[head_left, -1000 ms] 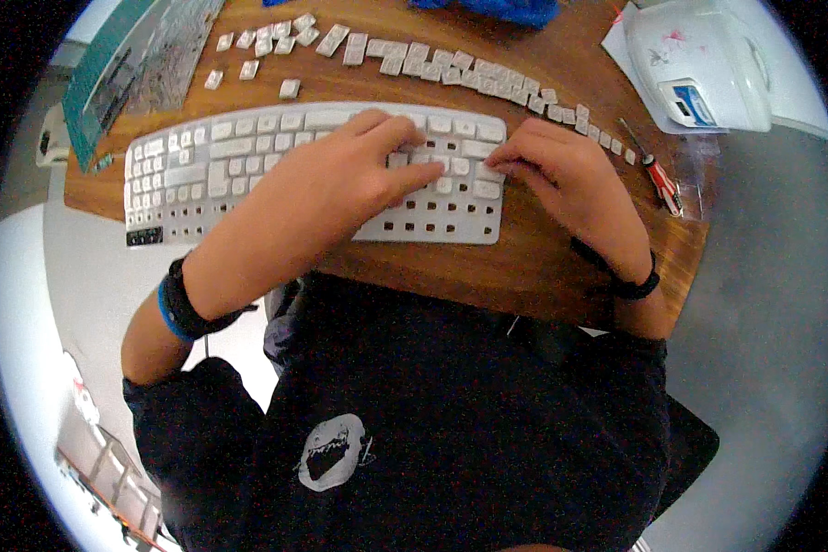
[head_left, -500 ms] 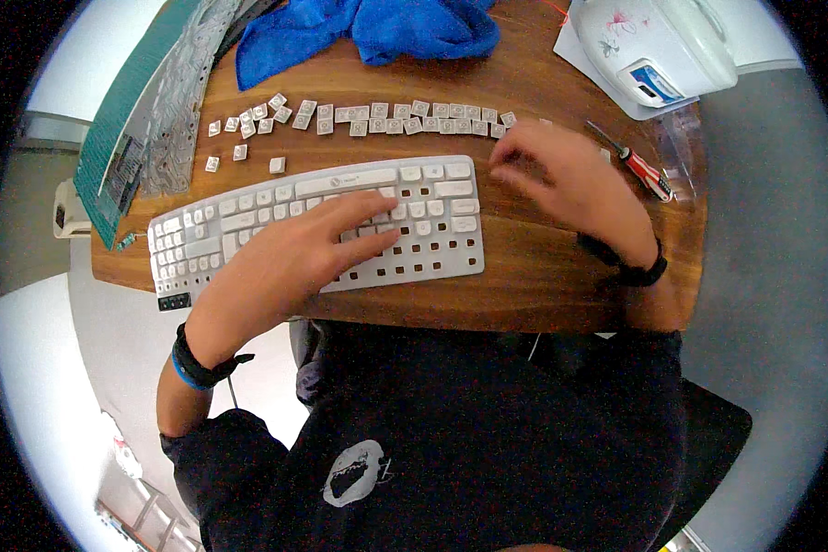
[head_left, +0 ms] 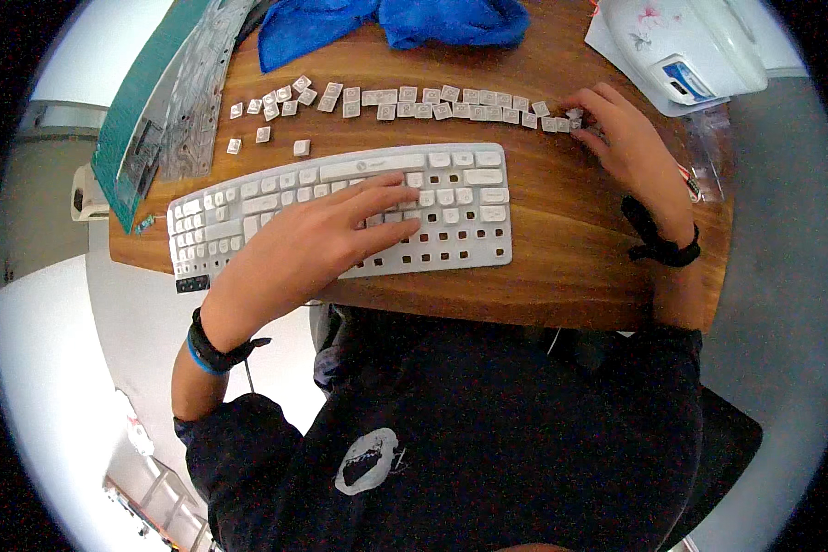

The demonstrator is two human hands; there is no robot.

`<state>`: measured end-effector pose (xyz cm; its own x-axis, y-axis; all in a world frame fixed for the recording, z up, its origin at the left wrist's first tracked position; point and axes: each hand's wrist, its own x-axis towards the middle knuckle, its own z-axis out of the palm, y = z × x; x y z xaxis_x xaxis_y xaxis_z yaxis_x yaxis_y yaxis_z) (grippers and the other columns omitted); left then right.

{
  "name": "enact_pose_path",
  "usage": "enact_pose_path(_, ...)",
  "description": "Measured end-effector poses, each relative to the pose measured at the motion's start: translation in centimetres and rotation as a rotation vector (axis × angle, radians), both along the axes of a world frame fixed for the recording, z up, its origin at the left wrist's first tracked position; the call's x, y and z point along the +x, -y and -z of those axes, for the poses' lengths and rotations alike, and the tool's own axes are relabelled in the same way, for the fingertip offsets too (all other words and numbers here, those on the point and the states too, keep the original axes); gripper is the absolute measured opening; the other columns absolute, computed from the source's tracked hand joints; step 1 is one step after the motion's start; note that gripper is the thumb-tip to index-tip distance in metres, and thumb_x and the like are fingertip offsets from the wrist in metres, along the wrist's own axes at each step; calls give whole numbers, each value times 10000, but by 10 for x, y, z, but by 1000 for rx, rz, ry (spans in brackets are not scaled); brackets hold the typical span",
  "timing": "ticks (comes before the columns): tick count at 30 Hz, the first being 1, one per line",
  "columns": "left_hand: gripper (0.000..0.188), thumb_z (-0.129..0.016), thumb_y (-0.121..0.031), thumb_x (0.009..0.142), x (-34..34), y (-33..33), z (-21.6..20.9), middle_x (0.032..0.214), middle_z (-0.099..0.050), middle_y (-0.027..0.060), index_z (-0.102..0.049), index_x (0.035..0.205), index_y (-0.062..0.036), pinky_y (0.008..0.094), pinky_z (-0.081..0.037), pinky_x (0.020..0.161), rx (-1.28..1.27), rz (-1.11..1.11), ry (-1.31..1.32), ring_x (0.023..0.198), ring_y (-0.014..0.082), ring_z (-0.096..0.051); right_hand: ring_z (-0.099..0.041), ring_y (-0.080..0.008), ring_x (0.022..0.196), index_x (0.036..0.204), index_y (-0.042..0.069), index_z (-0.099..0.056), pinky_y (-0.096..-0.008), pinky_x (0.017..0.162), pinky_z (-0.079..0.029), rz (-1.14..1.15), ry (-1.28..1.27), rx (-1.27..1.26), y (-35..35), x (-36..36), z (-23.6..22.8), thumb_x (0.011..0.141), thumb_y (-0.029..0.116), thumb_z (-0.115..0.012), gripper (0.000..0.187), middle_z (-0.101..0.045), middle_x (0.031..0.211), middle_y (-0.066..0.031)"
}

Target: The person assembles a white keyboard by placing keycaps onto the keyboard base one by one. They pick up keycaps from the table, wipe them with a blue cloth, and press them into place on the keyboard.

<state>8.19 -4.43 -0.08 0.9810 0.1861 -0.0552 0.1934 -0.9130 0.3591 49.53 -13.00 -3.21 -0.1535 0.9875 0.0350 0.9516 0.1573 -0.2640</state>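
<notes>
A white keyboard [head_left: 477,241] lies slightly tilted on the wooden table, its keycaps in place over much of it. Toward its right and near side several dark square sockets show without caps. My left hand [head_left: 304,241] rests palm down across the keyboard's middle, fingers spread over the keys and holding nothing. Beyond the keyboard, loose white keycaps [head_left: 478,112] run in an uneven double row. At that row's right end, thumb and fingers of my right hand [head_left: 630,138] close around a white keycap [head_left: 575,117], which they partly cover.
A blue cloth [head_left: 451,23] lies at the far edge. Far left, a clear patterned sheet [head_left: 198,110] overlaps a green mat [head_left: 138,115]. At the far right stands a white rounded appliance [head_left: 708,41]; a red-handled screwdriver [head_left: 690,184] is mostly hidden behind my right wrist.
My right hand has moved right and away from me, from beside the keyboard to the end of the keycap row. My left hand stays on the keyboard. The whole view has shifted slightly.
</notes>
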Motion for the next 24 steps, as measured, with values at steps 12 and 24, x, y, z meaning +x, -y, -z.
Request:
enact_pose_path(12,564,-628,-10,920,-15,-10,-4,1653,-557,25,-709,1434,-228,428,-589,1134,20,-22,-34,1486,333,-576,-676,-437,1178,1330,99,-668,-498,1013,-572,38,-22,-39,2,0,-5,972,111,-764,370,-670,1260,-195)
enact_pose_path(24,490,-671,1,933,-36,-29,-19,1586,-623,38,-754,1371,-203,436,-583,1133,141,-215,-43,1453,328,-606,-697,-422,1132,1221,48,-661,-501,989,-571,7,-13,67,-1,11,0,970,102,-760,275,-698,1168,-196)
